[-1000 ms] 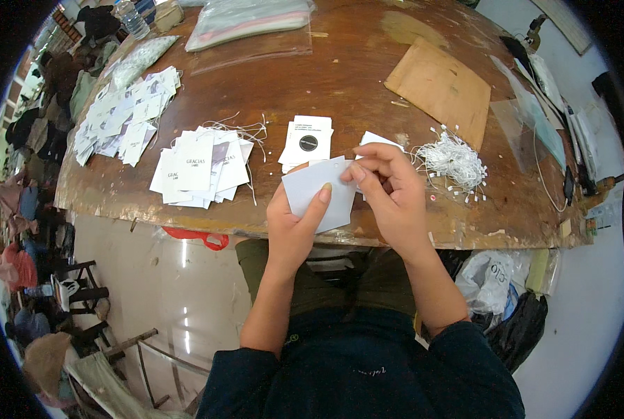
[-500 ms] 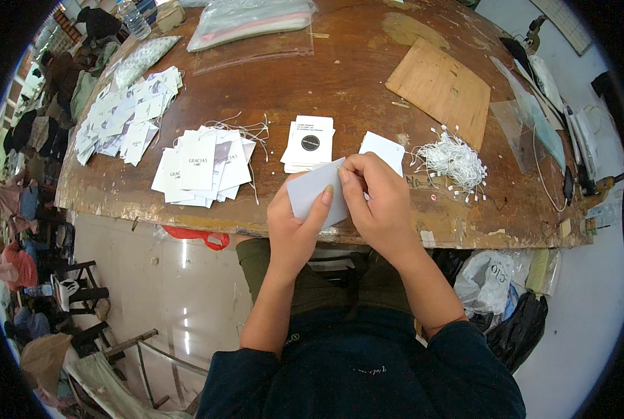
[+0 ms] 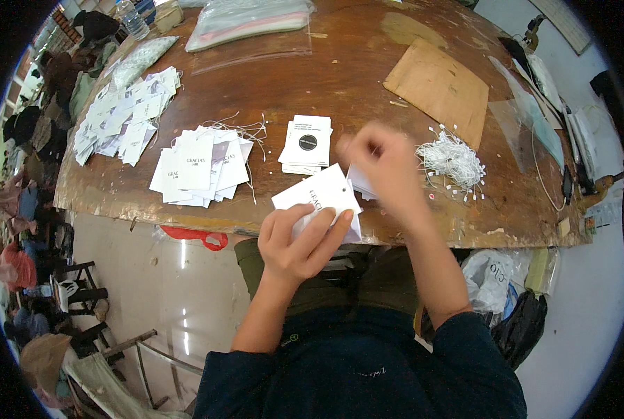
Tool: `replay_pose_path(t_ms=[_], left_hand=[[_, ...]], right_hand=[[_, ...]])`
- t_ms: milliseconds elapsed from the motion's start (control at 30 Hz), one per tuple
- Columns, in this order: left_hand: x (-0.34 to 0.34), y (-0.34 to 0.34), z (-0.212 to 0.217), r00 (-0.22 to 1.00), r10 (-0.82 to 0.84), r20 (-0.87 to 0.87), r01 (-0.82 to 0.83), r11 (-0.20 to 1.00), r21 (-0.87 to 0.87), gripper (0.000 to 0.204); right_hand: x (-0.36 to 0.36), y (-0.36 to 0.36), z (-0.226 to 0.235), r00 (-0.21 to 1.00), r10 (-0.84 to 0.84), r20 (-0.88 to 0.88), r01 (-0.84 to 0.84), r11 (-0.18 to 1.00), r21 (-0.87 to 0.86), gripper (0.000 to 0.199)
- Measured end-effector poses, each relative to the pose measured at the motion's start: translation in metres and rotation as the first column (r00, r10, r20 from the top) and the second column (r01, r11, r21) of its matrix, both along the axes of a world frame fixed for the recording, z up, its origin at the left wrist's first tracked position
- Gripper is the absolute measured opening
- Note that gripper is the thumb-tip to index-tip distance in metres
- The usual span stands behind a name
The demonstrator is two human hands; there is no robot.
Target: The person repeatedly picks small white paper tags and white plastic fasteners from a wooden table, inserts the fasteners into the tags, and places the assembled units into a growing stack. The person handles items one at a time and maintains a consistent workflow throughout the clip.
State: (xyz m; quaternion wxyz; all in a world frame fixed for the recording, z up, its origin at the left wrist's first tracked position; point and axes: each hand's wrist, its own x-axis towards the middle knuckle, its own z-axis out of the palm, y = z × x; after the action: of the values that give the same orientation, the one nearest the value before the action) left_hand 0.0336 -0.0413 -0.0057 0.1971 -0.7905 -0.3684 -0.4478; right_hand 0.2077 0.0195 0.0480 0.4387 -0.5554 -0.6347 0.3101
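My left hand [image 3: 289, 243] grips a few white hang tags [image 3: 317, 187] by their lower edge, at the front edge of the table. A punched hole shows near the top corner of the front tag. My right hand [image 3: 389, 164], smeared by motion, hovers just right of the tags; its fingers cannot be made out. Partly beneath that hand lies a stack of white cards [image 3: 361, 184]. Beyond the held tags sits another card stack [image 3: 306, 143] bearing a black circle. A tangle of white tag strings [image 3: 452, 162] rests to the right.
Left of the middle is a pile of tags with strings [image 3: 199, 167], and farther left a larger tag pile [image 3: 127, 122]. Clear plastic bags [image 3: 249, 28] lie at the back of the wooden table [image 3: 312, 80]. A thin wooden board [image 3: 441, 87] is at the right.
My right hand has let go of the cards and moved up and right. My left hand has lowered and turned the tags, so their printed face now shows.
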Motion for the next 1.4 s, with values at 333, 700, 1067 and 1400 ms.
replay_pose_path(t_ms=[333,700,1067,1400], left_hand=[[-0.071,0.060,0.015,0.885,0.458,0.079,-0.431,0.873,-0.226,0.028],[-0.040,0.037,0.005,0.884,0.215,0.415,-0.030,0.912,-0.408,0.021],[-0.022,0.033,0.004,0.270,0.293,0.917,0.877,0.319,-0.360,0.035],[-0.013,0.030,0.000,0.304,0.281,0.910,0.847,0.357,-0.393,0.030]], right_hand=[[-0.002,0.056,-0.032,0.727,0.139,0.673,-0.314,0.938,0.145,0.065],[-0.001,0.057,-0.036,0.733,0.161,0.661,-0.282,0.956,0.080,0.068],[0.010,-0.009,-0.012,0.746,0.272,0.608,-0.501,0.831,0.243,0.079],[0.071,-0.018,-0.036,0.705,0.114,0.700,-0.134,0.991,-0.026,0.075]])
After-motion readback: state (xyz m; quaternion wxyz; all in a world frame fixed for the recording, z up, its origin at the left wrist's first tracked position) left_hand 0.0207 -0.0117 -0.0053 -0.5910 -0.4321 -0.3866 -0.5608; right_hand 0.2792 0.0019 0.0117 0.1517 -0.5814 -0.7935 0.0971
